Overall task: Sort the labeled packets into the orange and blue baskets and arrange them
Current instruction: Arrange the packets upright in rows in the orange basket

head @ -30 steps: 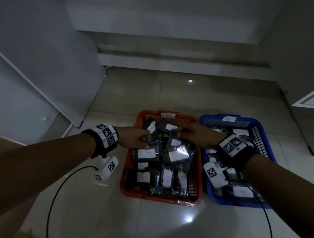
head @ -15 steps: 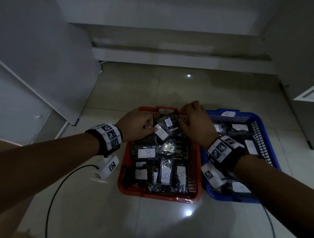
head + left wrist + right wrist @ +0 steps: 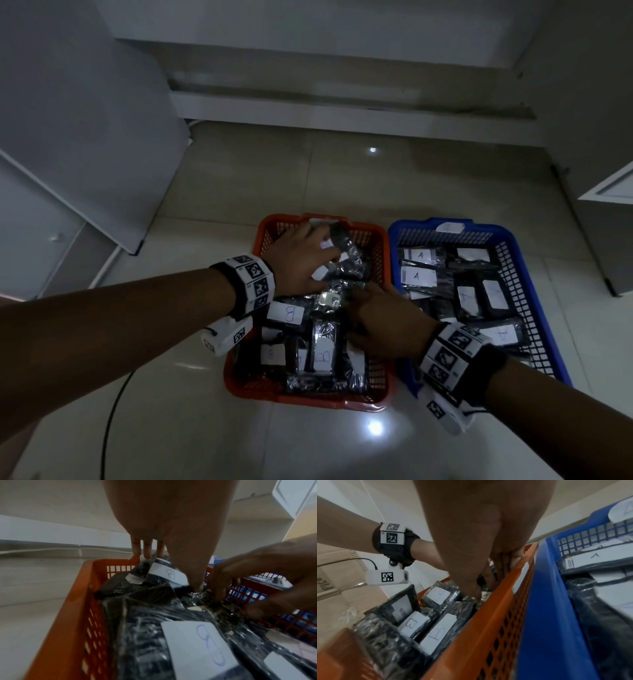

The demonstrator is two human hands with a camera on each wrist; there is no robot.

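Note:
The orange basket [image 3: 308,401] [image 3: 75,615] [image 3: 496,628] is full of dark packets with white "B" labels. To its right, the blue basket [image 3: 411,226] [image 3: 547,615] holds packets labeled "A". My left hand [image 3: 301,263] [image 3: 171,520] lies over the far end of the orange basket. Its fingers are straight, and its thumb presses a "B" packet [image 3: 168,573] [image 3: 352,255]. My right hand [image 3: 387,322] [image 3: 479,520] is by the orange basket's right wall. Its bent fingers and thumb close on the edge of a shiny clear-wrapped packet [image 3: 330,299] [image 3: 205,601].
The baskets stand side by side on a glossy tiled floor. A black cable [image 3: 113,394] trails on the floor at the left. A white cabinet door [image 3: 85,137] stands to the left, another cabinet [image 3: 609,205] to the right, and a cardboard box [image 3: 330,581] behind.
Both hands carried a "B" packet to the far end of the orange basket. My left hand now lies flat on it. My right hand has drawn back to the basket's middle right.

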